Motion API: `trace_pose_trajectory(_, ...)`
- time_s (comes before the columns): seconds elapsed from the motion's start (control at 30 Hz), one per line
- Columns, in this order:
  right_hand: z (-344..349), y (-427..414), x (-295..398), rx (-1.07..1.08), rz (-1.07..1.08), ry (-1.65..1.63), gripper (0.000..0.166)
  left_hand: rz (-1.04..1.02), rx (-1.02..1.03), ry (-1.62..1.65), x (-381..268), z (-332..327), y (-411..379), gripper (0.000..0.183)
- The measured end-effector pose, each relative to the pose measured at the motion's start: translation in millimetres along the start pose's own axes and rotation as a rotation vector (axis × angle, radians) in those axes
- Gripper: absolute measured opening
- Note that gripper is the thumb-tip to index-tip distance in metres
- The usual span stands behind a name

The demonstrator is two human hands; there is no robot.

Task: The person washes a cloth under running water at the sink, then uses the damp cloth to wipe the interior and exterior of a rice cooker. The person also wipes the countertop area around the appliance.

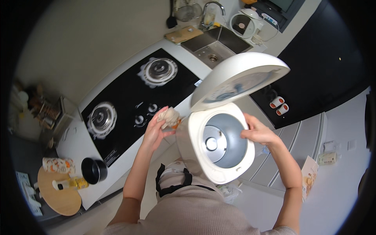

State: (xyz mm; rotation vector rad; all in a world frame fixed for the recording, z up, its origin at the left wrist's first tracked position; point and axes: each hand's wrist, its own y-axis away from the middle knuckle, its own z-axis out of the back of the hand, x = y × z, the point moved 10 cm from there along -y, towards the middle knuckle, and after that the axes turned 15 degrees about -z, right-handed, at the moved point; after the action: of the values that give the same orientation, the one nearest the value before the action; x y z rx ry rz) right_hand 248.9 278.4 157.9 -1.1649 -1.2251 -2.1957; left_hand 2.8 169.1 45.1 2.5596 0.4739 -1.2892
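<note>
A white rice cooker (191,147) is held up in front of my body, tilted so its inside faces me. Its domed lid (243,70) stands raised on the hinge. No inner pot sits in the grey metal cavity (235,138), and the round heating plate (216,147) shows at the bottom. My right hand (260,130) grips the cooker's right rim, thumb inside the cavity. My left hand (154,129) holds a crumpled beige cloth (169,117) beside the cooker's left wall. An orange patch shows at the cloth's lower edge; whether it belongs to the cloth I cannot tell.
Behind the cooker lies a black two-burner gas hob (126,94), with a steel sink (217,48) and faucet (213,4) further back. A black pot (94,171), an oil bottle (72,183) and a round wooden board (58,201) are at left. Slippers (279,105) lie on the floor at right.
</note>
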Motion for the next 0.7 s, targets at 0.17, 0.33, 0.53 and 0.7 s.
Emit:
trace_pose_trajectory(0.17,49,-66,-7,0.182,0.028,0.027,0.058,-0.291,-0.156,0.091,8,-44,-109,0.042)
trace_pose_trajectory(0.33,127,-143,27,0.225,0.034,0.19,0.055,-0.52,-0.256,0.199,-28,-42,-164,0.023)
trace_pose_trajectory(0.53,196,-270,54,0.242,0.21,0.541,0.056,-0.58,-0.365,-0.134,-35,-52,-182,0.026)
trace_pose_trajectory(0.7,196,-349,66,0.348,0.106,0.717,0.062,-0.581,-0.635,-0.148,-6,-64,-154,0.023)
